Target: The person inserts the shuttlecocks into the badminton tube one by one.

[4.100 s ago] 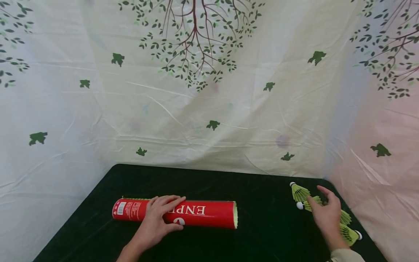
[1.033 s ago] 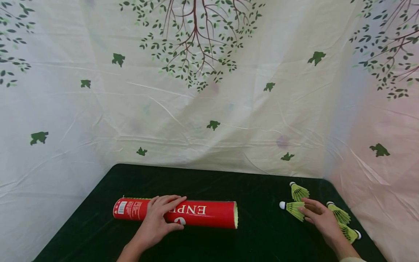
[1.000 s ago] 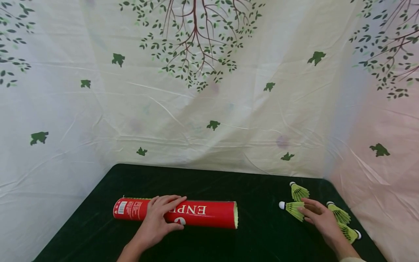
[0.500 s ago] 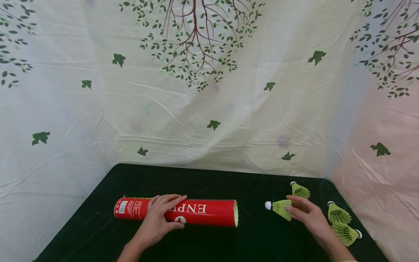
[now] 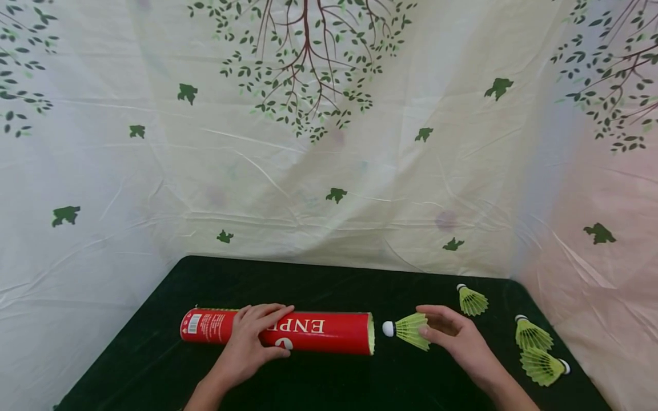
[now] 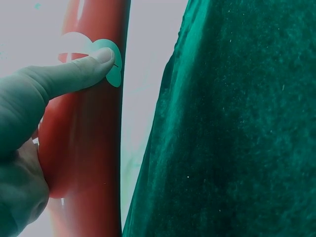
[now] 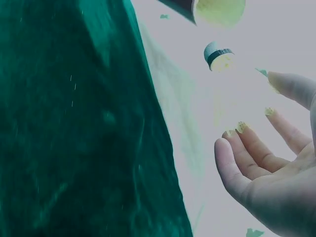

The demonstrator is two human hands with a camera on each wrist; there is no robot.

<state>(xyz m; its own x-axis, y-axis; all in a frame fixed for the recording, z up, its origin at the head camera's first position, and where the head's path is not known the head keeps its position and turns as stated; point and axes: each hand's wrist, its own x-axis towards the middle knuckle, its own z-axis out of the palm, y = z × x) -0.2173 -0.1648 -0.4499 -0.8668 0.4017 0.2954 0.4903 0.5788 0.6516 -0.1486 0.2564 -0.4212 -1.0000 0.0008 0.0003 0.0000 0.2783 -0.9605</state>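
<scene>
A red shuttlecock tube with white lettering lies on its side on the dark green table, its open end facing right. My left hand holds it around the middle; the left wrist view shows the thumb lying across the red tube. With the skirt pinched between thumb and fingers, my right hand holds a yellow shuttlecock just right of the tube's open end. Its white cork points at that opening, a small gap apart. Washed-out light hides most of this shuttlecock's skirt in the right wrist view.
Three more yellow shuttlecocks lie at the table's right: one at the back, one in the middle, and one nearer the front. A pale cloth with printed leaves hangs behind the table.
My right hand has picked a shuttlecock from the group on the right and carried it left to near the tube's open end. The left hand and tube have stayed nearly still.
</scene>
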